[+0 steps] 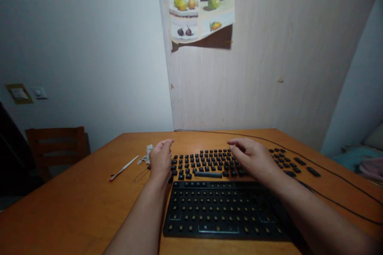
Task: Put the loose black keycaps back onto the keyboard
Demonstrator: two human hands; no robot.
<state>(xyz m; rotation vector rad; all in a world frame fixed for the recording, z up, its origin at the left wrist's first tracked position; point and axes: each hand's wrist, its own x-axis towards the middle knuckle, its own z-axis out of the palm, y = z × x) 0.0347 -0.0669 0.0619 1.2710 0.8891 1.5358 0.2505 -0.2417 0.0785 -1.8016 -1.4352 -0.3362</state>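
A black keyboard base [221, 211] with its keycaps removed lies on the orange wooden table [74, 207] in front of me. Behind it, several loose black keycaps [206, 161] are laid out in rows on the table. My left hand [160, 159] rests at the left end of those rows with its fingers curled in a loose fist; what it holds, if anything, is hidden. My right hand [253, 159] hovers over the right part of the keycap rows, fingers bent downward and touching the caps.
A thin white tool with a red tip [123, 168] and a crumpled bit of tissue [146, 156] lie left of my left hand. A black cable [329, 169] runs along the table's right side. A wooden chair [55, 147] stands at the left, and a fruit picture [201, 14] hangs on the wall.
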